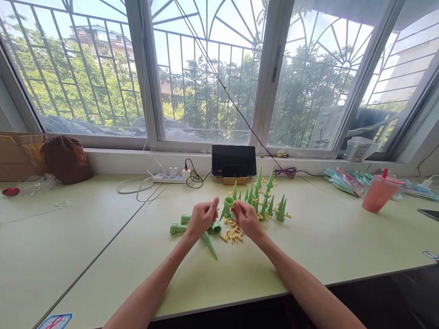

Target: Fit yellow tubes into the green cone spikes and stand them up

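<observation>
My left hand point(203, 217) is closed with its thumb up, above the table; whatever it may hold is hidden. My right hand point(247, 218) is pinched at the rim of a green plastic spike point(228, 201), whose round hollow end faces up and whose point slants down to the left. Several loose green spikes point(178, 228) lie under and beside my left hand, one pointing toward me. Below the hands is a small pile of yellow plastic valves point(233, 235). Behind my right hand, several green spikes with yellow valves fitted point(281, 212) stand upright, points up.
A dark tablet point(233, 157) leans at the window sill, beside a power strip point(168, 177) with cables. A red-pink cup with a straw point(380, 194) and plastic packets point(346, 180) are at the right. A brown drawstring bag point(66, 160) sits at the far left.
</observation>
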`<state>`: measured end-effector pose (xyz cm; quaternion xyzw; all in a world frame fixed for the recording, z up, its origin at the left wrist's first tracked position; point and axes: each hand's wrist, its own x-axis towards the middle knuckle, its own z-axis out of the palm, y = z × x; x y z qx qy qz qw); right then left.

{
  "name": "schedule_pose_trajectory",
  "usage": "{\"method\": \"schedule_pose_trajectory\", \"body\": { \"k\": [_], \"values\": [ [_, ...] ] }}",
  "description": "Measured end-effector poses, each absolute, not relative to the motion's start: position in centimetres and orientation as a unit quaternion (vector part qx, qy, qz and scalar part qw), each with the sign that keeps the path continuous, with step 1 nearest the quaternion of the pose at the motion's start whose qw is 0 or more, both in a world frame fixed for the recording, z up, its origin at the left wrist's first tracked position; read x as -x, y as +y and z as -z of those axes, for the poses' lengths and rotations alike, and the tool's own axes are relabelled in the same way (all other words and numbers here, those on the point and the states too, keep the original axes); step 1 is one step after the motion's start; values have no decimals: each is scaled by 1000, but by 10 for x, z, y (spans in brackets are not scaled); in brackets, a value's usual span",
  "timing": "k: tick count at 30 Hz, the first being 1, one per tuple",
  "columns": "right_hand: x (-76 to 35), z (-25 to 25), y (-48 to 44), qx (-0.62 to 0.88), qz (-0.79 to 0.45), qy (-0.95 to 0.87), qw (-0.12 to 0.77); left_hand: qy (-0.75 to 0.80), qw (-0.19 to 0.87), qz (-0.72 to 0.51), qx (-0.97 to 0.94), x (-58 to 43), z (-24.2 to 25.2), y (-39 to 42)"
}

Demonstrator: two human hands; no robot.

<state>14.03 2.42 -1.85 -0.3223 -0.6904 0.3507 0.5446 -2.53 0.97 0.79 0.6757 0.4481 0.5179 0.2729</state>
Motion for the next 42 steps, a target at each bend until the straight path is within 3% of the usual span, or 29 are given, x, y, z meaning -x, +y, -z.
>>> {"method": "schedule_pose_trajectory", "body": {
  "k": [7,18,25,42],
  "values": [
    [-142,19,20,309,-246,-750,531,411,481,-429,-645,22,-9,8],
    [-142,23,25,310,-284,-744,519,398,516,-410,-637,27,-5,9],
    [-142,24,25,343,-298,-739,498,397,492,-412,-656,28,-3,10],
    [-144,19,26,371,-233,-762,478,393,276,-442,-757,28,-3,10]
  ]
}}
